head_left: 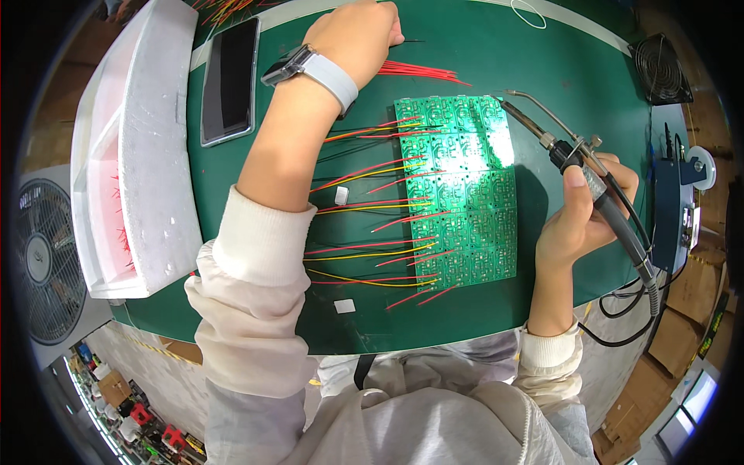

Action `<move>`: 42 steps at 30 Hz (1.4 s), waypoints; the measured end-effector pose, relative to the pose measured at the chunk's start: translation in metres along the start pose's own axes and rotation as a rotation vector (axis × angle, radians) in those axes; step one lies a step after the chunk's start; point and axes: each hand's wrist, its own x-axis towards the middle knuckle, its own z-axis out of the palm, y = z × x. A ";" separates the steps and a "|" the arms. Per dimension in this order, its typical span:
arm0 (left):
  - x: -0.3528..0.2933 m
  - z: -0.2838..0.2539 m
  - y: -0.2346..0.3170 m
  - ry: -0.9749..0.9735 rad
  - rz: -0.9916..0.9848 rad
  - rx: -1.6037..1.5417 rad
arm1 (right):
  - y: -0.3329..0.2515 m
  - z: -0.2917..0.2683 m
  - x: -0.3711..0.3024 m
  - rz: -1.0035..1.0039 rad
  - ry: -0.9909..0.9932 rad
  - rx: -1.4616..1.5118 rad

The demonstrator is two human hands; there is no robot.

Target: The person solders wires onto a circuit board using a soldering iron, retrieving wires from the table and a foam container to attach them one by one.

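Note:
My right hand [585, 209] grips a soldering iron [612, 205] with a thin metal solder-feed tube fixed along it. Its tip points left, just over the upper right corner of a green circuit board panel [465, 225]. Red, yellow and black wires [372, 208] run leftward from the panel's left side. At the far side of the table, my left hand [353, 32] is closed, and a short black wire [415, 40] sticks out at its fingertips. The fingers are partly hidden by the back of the hand. Beside it lies a bundle of red wires [422, 73].
A white foam box [159, 155] with red wires inside stands at the left, next to a phone [230, 81]. Small white pieces [344, 306] lie left of the panel. At the right are a small black fan [659, 68] and a blue soldering unit [673, 205] with a cable.

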 end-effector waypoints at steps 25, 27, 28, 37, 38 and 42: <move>0.010 -0.001 0.008 -0.006 0.152 0.105 | -0.002 0.000 0.000 0.000 -0.007 0.020; 0.005 -0.005 0.008 0.002 0.223 0.235 | -0.004 0.001 -0.001 -0.007 -0.018 0.031; 0.000 -0.009 0.015 0.041 0.228 0.204 | -0.004 -0.001 -0.002 -0.006 -0.023 0.027; -0.091 0.008 0.066 0.267 0.022 -0.314 | -0.017 -0.024 -0.023 0.026 -0.047 -0.046; -0.094 0.010 0.064 0.264 0.016 -0.317 | -0.019 -0.025 -0.023 0.038 -0.069 -0.037; -0.102 0.013 0.058 0.164 0.014 -0.284 | -0.019 -0.024 -0.029 0.018 -0.095 -0.028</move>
